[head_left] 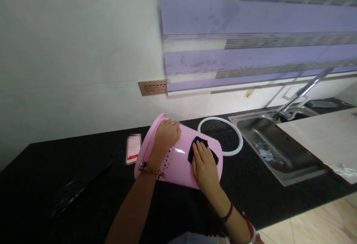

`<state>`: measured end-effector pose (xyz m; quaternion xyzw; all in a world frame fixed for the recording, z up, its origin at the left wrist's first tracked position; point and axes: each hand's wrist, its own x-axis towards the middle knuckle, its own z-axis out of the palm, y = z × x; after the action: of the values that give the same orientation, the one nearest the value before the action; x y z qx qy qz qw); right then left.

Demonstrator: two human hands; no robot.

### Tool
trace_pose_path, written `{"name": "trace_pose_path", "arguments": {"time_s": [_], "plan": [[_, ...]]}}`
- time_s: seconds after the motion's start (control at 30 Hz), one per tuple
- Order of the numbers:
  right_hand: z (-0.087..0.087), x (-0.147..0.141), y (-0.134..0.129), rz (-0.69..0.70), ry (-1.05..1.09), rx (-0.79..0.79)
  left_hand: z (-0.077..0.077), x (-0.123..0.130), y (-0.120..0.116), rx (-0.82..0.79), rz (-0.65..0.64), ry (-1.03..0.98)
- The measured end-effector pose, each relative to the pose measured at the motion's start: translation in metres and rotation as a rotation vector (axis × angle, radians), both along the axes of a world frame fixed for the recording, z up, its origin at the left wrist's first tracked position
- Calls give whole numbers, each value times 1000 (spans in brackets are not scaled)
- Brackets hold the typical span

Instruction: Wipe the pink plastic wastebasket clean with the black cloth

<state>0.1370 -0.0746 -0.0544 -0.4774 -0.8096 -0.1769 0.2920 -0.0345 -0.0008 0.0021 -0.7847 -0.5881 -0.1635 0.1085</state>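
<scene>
A pink plastic bin (178, 166) lies on its side on the black countertop, its wide rim to the left and its base to the right. Small dark holes or spots run across its wall near my left wrist. My left hand (168, 134), with curled fingers, grips the bin from above near the rim end. Toward the base, my right hand (205, 164) presses a black cloth (214, 157) against the bin's wall, fingers together over it. Behind the bin's base lies a white plastic ring (239, 140).
A phone (134, 148) rests left of the bin, and a crumpled black plastic bag (72, 192) lies farther left. At right are a steel sink (260, 138), its faucet (304, 91) and a pale board (320, 136) partly over it. The wall holds a socket panel (153, 87).
</scene>
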Motion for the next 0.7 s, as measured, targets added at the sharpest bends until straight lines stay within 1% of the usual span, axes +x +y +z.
{"name": "trace_pose_path", "arguments": {"time_s": [0.1,0.2,0.27,0.4,0.47,0.57,0.7], "plan": [[-3,0,-1,10,12,-11,1,1,0,-6,21,-5],[-10,5,-10,-20,9,-7,1,1,0,-11,27,-15],[-13,2,-14,-14,3,-19,1,1,1,-26,25,-8],[-10,-11,-10,39,18,-48,1,0,5,-57,11,11],[-8,-11,-8,41,29,-63,0,0,6,-59,-1,13],[-9,-8,-14,31,11,-53,0,0,7,-63,-5,16],[-11,-15,-16,49,-6,-32,2,1,9,-79,-3,18]]}}
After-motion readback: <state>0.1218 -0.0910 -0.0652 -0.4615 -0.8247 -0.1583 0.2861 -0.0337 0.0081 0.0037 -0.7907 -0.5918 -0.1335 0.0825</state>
